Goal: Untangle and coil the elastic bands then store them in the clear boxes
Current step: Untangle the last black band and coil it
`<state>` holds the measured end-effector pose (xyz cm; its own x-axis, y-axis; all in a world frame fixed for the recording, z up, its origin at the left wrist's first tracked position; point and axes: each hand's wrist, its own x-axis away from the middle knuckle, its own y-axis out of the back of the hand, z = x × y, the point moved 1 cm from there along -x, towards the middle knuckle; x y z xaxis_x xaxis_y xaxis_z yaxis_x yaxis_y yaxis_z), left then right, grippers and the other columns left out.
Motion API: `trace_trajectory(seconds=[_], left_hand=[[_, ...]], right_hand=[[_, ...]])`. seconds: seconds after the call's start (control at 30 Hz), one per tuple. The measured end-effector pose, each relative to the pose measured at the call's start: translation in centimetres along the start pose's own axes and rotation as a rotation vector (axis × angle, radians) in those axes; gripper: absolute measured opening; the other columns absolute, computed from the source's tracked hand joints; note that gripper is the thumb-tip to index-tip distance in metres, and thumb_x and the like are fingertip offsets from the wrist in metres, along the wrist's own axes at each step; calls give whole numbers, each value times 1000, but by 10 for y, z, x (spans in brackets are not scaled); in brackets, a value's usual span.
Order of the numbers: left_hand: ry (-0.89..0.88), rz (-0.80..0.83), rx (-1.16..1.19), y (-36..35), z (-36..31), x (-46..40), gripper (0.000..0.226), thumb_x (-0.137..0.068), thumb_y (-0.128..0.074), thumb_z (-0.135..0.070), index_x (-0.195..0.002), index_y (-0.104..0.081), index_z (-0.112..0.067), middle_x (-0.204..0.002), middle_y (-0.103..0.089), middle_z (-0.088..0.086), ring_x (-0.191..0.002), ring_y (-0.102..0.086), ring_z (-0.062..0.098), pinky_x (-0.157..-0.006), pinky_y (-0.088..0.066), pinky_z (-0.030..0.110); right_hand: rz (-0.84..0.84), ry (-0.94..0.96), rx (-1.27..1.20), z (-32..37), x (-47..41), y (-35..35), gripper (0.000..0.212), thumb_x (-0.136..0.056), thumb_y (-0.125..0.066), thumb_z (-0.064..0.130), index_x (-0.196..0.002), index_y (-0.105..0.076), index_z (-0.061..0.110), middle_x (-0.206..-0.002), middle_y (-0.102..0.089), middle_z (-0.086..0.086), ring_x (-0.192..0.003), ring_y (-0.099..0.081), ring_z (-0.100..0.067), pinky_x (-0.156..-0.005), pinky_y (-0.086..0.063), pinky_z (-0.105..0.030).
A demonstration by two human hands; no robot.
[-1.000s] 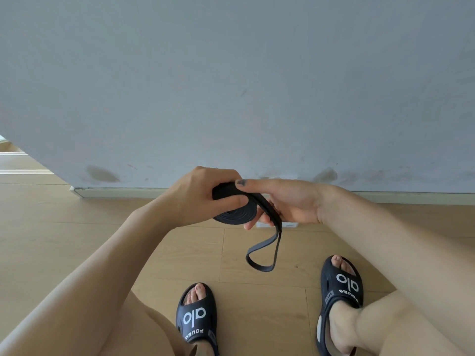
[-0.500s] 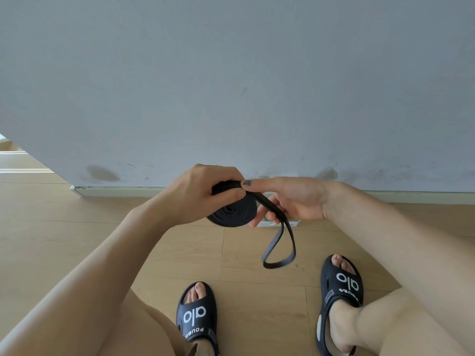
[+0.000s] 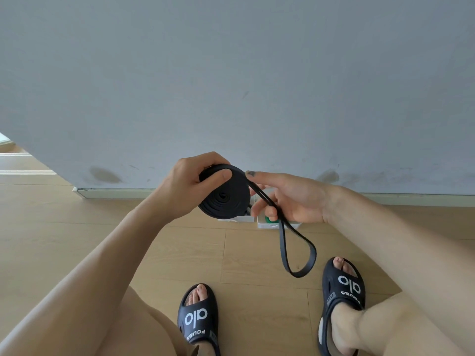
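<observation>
A seated person's left hand [image 3: 190, 186] grips a black band [image 3: 226, 199] wound into a flat coil, thumb pressed on its face. The right hand [image 3: 288, 199] loosely guides the band's uncoiled tail through its fingers; the loose loop hangs above the wooden floor [image 3: 77, 227]. Behind the hands, clear boxes [image 3: 277, 223] sit against the wall [image 3: 231, 73], one holding something green. Black slides [image 3: 198, 319] are on both feet.

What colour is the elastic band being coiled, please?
Black all over: the flat elastic band, coil and hanging loop alike, shows best in the head view.
</observation>
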<state>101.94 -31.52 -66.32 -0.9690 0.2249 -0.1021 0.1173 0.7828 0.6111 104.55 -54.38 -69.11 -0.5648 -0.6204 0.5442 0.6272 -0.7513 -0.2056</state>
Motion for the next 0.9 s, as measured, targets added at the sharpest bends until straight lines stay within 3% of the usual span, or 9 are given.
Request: trace_trajectory(seconds=[0.1,0.2,0.3,0.43,0.53,0.67,0.77,0.9], left_hand=[[18,-29,46,1,-3,1,11,-101,-62,-20,-98,-70,-26,-87,-70,-14,-83,-63,4,-69,-47,11],[27,-35,72,0,-4,0,13,-102,-61,-18,-96,-70,-26,-86,-70,-13,-81,-63,4,-69,-47,14],[18,7,83,2,-3,0,8,-99,-63,-21,-95,-70,-23,-83,-69,-11,-77,-62,5,-67,-47,14],[-15,179,-203,-2,-3,4,6,-91,-73,-34,-92,-67,-34,-79,-67,-22,-73,-64,4,-60,-44,14],[-28,229,-257,-7,-7,3,5,-93,-68,-37,-89,-66,-37,-74,-64,-27,-71,-61,0,-59,-43,13],[-70,178,-124,-4,-5,1,15,-97,-68,-23,-87,-67,-35,-75,-64,-17,-70,-60,8,-59,-43,16],[-55,134,-43,1,-2,3,11,-99,-67,-17,-92,-70,-25,-76,-67,-8,-69,-62,13,-62,-47,22],[-47,76,97,4,-3,3,6,-99,-66,-17,-96,-70,-17,-80,-69,-2,-74,-65,19,-66,-49,23]], right_hand=[[194,-30,-41,-5,-1,-5,70,-94,-54,71,-146,-54,24,-136,-65,-24,-67,-44,-19,-68,-38,-31],[270,-2,-151,-4,-3,-10,68,-99,-49,65,-147,-51,17,-134,-60,-36,-64,-35,-18,-69,-32,-32],[208,39,-181,-4,-7,-11,55,-99,-58,57,-137,-57,17,-130,-62,-39,-63,-34,-18,-68,-31,-31],[69,33,46,-11,-14,-11,56,-87,-72,61,-122,-71,18,-109,-70,-16,-90,-42,-32,-65,-32,-30],[8,16,84,-13,-13,-12,56,-87,-70,64,-119,-72,19,-94,-69,-2,-76,-52,-18,-65,-32,-30],[51,1,77,-7,-4,-8,61,-93,-59,69,-135,-65,25,-121,-73,-12,-77,-56,-18,-65,-35,-31],[118,-65,48,-3,3,-1,61,-97,-53,67,-141,-58,27,-118,-74,-20,-59,-43,-14,-68,-36,-30],[249,-49,2,3,5,-4,66,-100,-46,68,-149,-51,24,-135,-63,-31,-60,-33,-14,-68,-35,-28]])
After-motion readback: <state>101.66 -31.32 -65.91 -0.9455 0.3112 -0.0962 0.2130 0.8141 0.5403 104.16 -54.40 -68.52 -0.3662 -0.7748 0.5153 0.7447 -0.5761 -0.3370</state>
